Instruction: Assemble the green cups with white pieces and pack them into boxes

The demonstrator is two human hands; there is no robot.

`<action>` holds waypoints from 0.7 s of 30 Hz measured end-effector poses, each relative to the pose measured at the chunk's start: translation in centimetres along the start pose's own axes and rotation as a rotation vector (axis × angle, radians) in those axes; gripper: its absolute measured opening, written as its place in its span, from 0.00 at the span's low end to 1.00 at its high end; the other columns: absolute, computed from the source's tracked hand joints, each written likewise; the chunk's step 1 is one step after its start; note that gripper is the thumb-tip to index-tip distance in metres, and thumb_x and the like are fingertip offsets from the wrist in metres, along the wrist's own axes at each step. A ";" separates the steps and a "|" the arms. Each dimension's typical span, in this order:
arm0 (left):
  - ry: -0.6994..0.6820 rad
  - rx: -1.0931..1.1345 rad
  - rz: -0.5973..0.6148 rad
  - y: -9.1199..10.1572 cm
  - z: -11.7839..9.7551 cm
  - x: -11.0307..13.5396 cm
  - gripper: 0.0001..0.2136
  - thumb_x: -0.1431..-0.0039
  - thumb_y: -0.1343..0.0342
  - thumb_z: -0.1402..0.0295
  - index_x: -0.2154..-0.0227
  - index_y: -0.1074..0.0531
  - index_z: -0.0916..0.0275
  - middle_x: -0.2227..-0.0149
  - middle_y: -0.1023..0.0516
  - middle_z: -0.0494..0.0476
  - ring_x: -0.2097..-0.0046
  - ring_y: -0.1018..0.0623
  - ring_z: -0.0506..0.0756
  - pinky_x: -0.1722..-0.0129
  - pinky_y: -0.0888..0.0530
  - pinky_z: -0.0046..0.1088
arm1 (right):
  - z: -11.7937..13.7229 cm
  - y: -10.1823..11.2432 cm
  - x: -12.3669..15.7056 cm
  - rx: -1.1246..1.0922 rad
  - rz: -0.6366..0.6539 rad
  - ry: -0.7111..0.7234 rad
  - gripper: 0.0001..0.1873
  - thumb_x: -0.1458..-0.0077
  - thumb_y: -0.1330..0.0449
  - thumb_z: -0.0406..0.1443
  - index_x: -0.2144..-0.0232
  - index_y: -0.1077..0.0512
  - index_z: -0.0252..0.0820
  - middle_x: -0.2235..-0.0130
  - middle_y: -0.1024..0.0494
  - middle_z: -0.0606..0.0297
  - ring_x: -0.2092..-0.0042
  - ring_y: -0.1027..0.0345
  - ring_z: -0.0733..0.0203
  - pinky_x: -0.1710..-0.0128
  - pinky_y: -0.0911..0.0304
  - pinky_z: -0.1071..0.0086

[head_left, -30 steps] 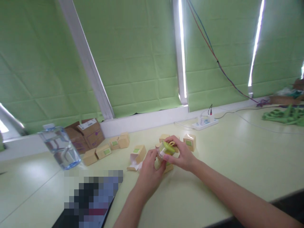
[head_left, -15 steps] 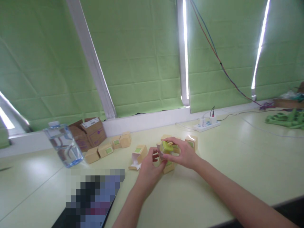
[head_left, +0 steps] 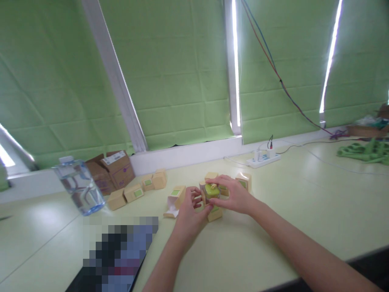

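Between my two hands is a small glossy green, squarish item with a pale cord loop on top. My right hand grips it from the right, fingers over the far side and thumb at the near side. An opened small pale-yellow box surrounds its lower part, flap upright at the left. My left hand steadies this box with curled fingers and thumb; its lower part is partly hidden. Just left of my left hand lies an opened box with a white flap spread out. Another small box sits below my fingers.
Several more small boxes stand at the back left, and one box is right of my hands. A water bottle, a brown carton, a pixelated dark device, a power strip and green cloth are around.
The green item has gone slightly lower into the opened box between my hands, and the box's flap shows more at the left. The view has shifted a little.
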State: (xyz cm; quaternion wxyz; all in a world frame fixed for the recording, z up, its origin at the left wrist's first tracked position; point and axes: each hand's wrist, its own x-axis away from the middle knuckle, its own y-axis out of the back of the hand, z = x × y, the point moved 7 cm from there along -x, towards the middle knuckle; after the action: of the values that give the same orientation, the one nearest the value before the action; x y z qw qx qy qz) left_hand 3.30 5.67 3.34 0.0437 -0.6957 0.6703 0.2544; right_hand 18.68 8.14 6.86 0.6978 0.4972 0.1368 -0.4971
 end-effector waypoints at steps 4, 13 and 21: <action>-0.011 -0.020 -0.002 0.1 0.2 -0.1 0.23 0.51 0.34 0.68 0.56 0.40 0.57 0.56 0.25 0.57 0.57 0.21 0.55 0.55 0.26 0.37 | -0.1 0.1 -0.1 -0.005 -0.036 -0.004 0.28 0.49 0.33 0.42 0.45 0.30 0.49 0.51 0.24 0.59 0.49 0.32 0.51 0.47 0.39 0.55; -0.070 -0.150 0.001 0.1 -0.6 0.1 0.21 0.50 0.36 0.69 0.54 0.36 0.58 0.53 0.25 0.58 0.55 0.22 0.56 0.54 0.26 0.38 | -0.9 0.4 0.1 -0.103 -0.103 -0.069 0.14 0.39 0.44 0.36 0.51 0.30 0.46 0.55 0.22 0.61 0.52 0.29 0.56 0.50 0.36 0.60; -0.052 -0.194 0.038 0.1 -0.2 0.3 0.11 0.39 0.44 0.61 0.57 0.28 0.59 0.55 0.22 0.58 0.54 0.22 0.58 0.52 0.27 0.38 | -1.8 0.2 -0.1 -0.105 -0.137 -0.093 0.08 0.38 0.46 0.38 0.65 0.29 0.42 0.59 0.25 0.60 0.55 0.31 0.57 0.52 0.36 0.63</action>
State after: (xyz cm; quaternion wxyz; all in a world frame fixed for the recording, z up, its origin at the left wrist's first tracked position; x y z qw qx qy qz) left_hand 3.26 5.34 3.46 -0.0113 -0.6768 0.6544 0.3370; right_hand 19.31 9.71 6.17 0.6929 0.4259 0.1639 -0.5583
